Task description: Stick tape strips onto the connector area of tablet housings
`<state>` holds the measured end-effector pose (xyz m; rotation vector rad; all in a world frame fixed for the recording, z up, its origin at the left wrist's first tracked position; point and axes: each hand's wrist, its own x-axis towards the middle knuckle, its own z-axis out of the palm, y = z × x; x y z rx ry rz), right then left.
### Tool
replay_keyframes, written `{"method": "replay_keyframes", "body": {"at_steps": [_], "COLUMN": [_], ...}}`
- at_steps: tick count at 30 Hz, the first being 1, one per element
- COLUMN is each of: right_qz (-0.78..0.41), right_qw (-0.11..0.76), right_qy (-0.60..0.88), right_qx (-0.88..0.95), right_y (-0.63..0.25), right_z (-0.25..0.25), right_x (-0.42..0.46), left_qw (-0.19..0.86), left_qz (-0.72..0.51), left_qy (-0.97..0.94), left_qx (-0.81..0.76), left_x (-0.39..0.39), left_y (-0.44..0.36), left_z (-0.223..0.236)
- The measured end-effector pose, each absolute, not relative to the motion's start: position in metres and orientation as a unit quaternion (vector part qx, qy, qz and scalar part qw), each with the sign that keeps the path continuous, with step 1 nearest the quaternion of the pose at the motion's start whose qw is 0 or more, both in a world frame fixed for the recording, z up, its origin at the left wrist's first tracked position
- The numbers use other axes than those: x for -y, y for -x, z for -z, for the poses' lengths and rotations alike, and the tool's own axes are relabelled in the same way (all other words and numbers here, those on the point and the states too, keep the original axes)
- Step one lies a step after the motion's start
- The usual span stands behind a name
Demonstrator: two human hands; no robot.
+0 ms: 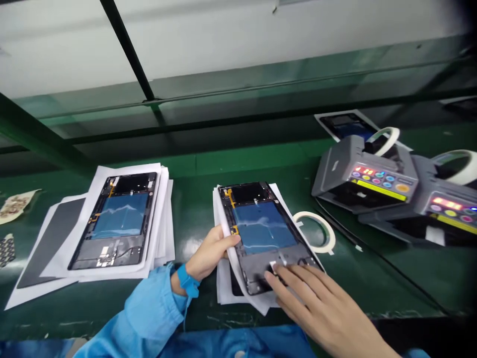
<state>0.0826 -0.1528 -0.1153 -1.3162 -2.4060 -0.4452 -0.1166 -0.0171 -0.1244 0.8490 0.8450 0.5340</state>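
Note:
An opened tablet chassis with a blue panel lies on white sheets in front of me. My left hand grips its left edge together with a sheet, fingers curled round. My right hand rests on the tablet's near end, fingers stretched flat, with the fingertips pressing beside a small white strip. A blue wrist strap and a light blue sleeve cover my left forearm.
A second opened tablet lies on a stack of white sheets at the left. A tape roll lies right of my tablet. Two grey tape dispensers with coloured buttons stand at the right. Sticker sheets lie far left on the green bench.

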Motion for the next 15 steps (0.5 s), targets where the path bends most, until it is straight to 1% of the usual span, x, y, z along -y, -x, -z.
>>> {"method": "replay_keyframes", "body": {"at_steps": [5, 7, 9, 11, 13, 14, 15], "right_qz": [0.114, 0.09, 0.102, 0.176, 0.291, 0.357, 0.382], "right_qw": [0.238, 0.26, 0.277, 0.267, 0.22, 0.217, 0.192], "right_qy": [0.495, 0.499, 0.507, 0.552, 0.636, 0.649, 0.672], "right_qx": [0.828, 0.822, 0.81, 0.77, 0.68, 0.636, 0.605], "right_y": [-0.073, -0.072, -0.09, -0.132, -0.19, -0.22, -0.249], "right_z": [0.147, 0.147, 0.142, 0.136, 0.136, 0.139, 0.143], "right_x": [0.179, 0.182, 0.181, 0.181, 0.18, 0.18, 0.179], "left_qw": [0.766, 0.741, 0.686, 0.591, 0.49, 0.456, 0.436], "left_qz": [-0.211, -0.194, -0.18, -0.167, -0.152, -0.144, -0.138], "left_qy": [-0.492, -0.534, -0.581, -0.64, -0.697, -0.719, -0.735], "left_qx": [-0.355, -0.358, -0.398, -0.462, -0.501, -0.505, -0.501], "left_x": [0.017, 0.018, 0.02, 0.02, 0.02, 0.02, 0.019], "left_y": [0.119, 0.12, 0.124, 0.13, 0.136, 0.137, 0.139], "left_z": [0.121, 0.122, 0.125, 0.129, 0.131, 0.132, 0.132]}}
